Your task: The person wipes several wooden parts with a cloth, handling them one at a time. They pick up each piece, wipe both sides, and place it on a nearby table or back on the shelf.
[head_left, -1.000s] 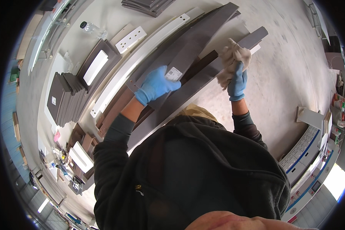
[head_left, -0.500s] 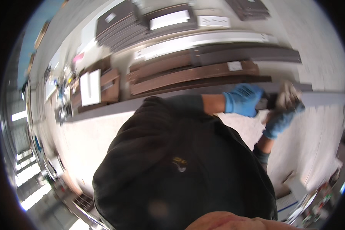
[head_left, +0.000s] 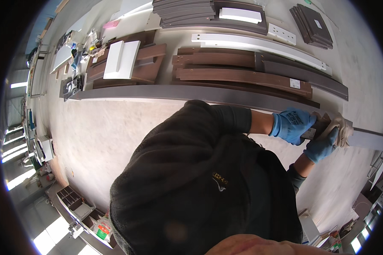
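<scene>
My left hand (head_left: pixel 290 125), in a blue glove, is closed on a short dark brown board (head_left: pixel 322 122) with a white label near its lower end. Close on its right, my right hand (head_left: pixel 321 146), also gloved in blue, is closed on what looks like a crumpled beige rag (head_left: pixel 344 131) against the board's right side. Both hands are over the right part of a long dark grey board (head_left: pixel 157 92), which runs across the view. The fingertips of both hands are partly hidden.
Beyond the long board lie brown boards (head_left: pixel 242 76), a white strip (head_left: pixel 259 47) and stacked dark panels (head_left: pixel 183 15). A white panel (head_left: pixel 122 60) rests on brown pieces at the left. Another dark stack (head_left: pixel 311 26) stands at the far right. Behind me is a compartmented tray (head_left: pixel 70 196).
My view has shifted, so the boards appear differently placed. Both hands now appear lower and farther right in the picture, still together at the short dark brown board.
</scene>
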